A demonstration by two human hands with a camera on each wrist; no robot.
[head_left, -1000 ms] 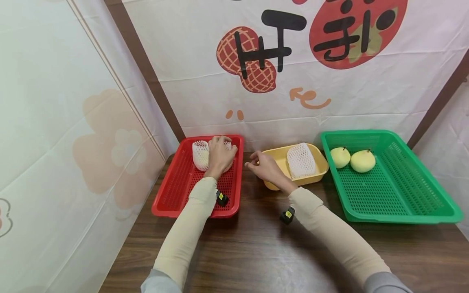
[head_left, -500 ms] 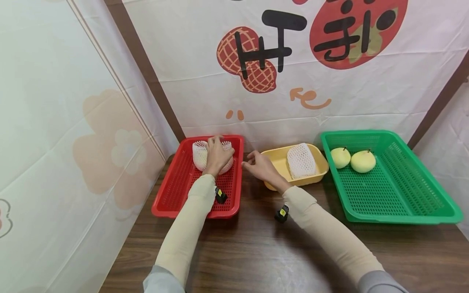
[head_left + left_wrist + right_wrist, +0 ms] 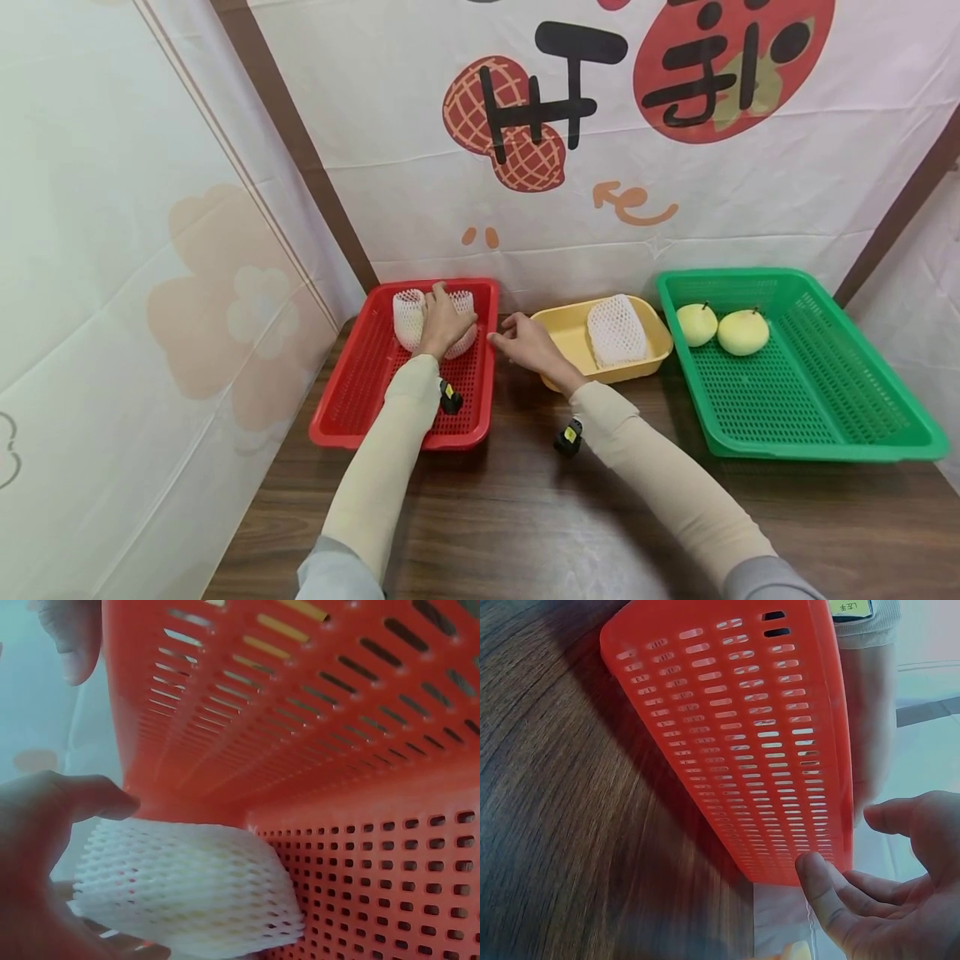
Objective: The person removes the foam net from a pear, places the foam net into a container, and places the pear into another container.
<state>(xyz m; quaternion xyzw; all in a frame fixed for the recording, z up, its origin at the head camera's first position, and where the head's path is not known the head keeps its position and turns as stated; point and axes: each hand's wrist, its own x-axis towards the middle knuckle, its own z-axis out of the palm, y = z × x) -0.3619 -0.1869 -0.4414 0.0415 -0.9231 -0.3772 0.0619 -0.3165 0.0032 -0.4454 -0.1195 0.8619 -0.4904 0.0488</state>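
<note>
Two white foam fruit nets stand upright at the back of a red basket [image 3: 360, 400]. The left-hand foam net [image 3: 407, 321] is partly covered by my left hand [image 3: 444, 325]. That hand reaches between the two. In the left wrist view its thumb lies over the mouth of the right-hand foam net [image 3: 187, 889], where a pale yellow fruit shows through the mesh, and the fingertips are beside it, loosely spread. My right hand [image 3: 531, 343] hovers at the basket's right rim, fingers loosely bent around nothing; the right wrist view shows its thumb and fingers apart beside the rim.
A yellow tray [image 3: 573, 340] right of the red basket holds a flat foam net [image 3: 617, 331]. Farther right, a green basket [image 3: 780, 417] contains two bare pears, a left pear [image 3: 697, 325] and a right pear [image 3: 742, 332]. A printed cloth [image 3: 420, 200] hangs behind the wooden table [image 3: 510, 517].
My left hand has shifted slightly left and toward me, uncovering more of the right-hand net. My right hand has drifted left to the red basket's rim.
</note>
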